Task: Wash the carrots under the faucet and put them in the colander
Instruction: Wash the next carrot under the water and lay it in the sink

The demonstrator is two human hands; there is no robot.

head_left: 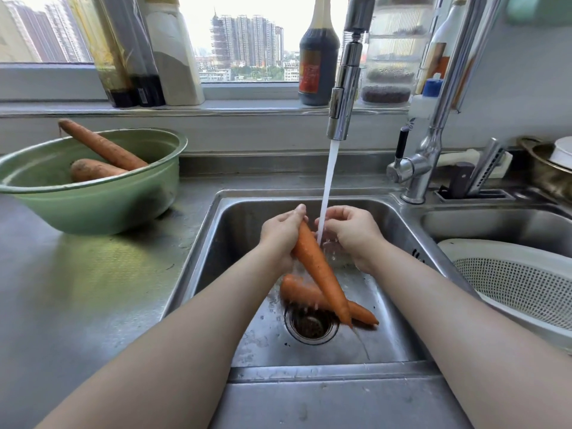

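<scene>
Over the steel sink (241, 230), my left hand (280, 235) grips the thick end of a long wet carrot (318, 267) that slants down toward the drain. Water streams from the faucet (342, 100) onto my right hand (353, 230), which is loosely curled just right of the carrot and holds nothing I can see. A second carrot (301, 292) lies on the sink floor beside the drain, partly behind the held one. Two dirty carrots (102, 148) sit in a green basin (93, 199) on the left counter. The white colander (520, 283) stands in the right sink.
Sauce bottles (318, 57) and jars line the windowsill behind the faucet. A knife holder (473, 184) and a metal pot with dishes (548, 168) stand at the back right. The steel counter (93, 289) stretches to the left of the sink.
</scene>
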